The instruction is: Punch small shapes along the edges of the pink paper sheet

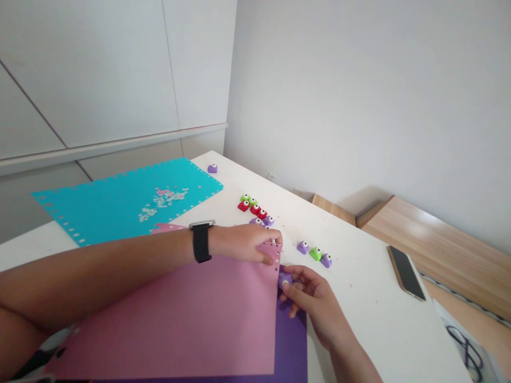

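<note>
My left hand (255, 243), with a dark-strapped watch on the wrist, pinches the far right corner of a pink paper sheet (223, 319). Small punched shapes, one a star, show near that corner. In my right hand (313, 295) is a purple craft punch (285, 280), held between thumb and fingers at the pink sheet's right edge. Whether the paper sits inside its slot, I cannot tell. A purple sheet (291, 340) lies underneath the pink one. Just beyond my left hand, red punches (255, 209), green punches (247, 199) and purple punches (268, 220) stand in a cluster.
A blue sheet (115, 199) with punched edges lies at the far left, bearing small paper cutouts (163, 199). Another purple punch (213, 168) stands near the far corner. To the right are a green punch (315, 254) between two purple ones and a phone (406, 272) by the table edge.
</note>
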`<action>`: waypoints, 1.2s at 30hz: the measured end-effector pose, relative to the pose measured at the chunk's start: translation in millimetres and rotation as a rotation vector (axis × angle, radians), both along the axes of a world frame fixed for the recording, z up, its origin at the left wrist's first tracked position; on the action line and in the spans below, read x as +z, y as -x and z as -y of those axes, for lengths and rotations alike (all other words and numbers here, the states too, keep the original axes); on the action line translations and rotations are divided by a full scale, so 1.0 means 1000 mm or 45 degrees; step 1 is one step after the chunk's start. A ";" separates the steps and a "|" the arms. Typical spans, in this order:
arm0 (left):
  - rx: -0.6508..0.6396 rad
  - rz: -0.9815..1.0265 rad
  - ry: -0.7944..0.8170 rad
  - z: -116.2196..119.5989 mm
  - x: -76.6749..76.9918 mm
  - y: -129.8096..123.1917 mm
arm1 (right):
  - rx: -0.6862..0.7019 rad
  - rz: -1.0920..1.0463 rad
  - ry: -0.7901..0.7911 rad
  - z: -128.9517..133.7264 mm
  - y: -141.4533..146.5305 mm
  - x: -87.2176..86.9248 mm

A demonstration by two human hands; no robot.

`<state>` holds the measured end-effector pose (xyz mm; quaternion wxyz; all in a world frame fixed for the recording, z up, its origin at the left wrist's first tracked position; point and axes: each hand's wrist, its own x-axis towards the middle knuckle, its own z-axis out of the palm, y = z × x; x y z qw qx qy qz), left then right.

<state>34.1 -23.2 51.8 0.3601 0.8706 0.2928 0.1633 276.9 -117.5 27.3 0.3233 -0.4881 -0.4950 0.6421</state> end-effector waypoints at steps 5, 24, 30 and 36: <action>-0.007 -0.023 -0.002 0.000 0.002 0.000 | 0.000 -0.001 0.015 -0.001 0.001 0.002; -0.004 -0.007 -0.050 0.004 0.010 -0.002 | -0.059 -0.014 0.039 0.001 0.002 0.004; 0.018 0.081 -0.009 0.000 0.003 -0.002 | -0.044 -0.030 0.046 0.004 0.006 0.004; 0.025 0.077 0.024 0.003 0.001 -0.003 | -0.124 -0.120 0.015 0.006 0.007 0.002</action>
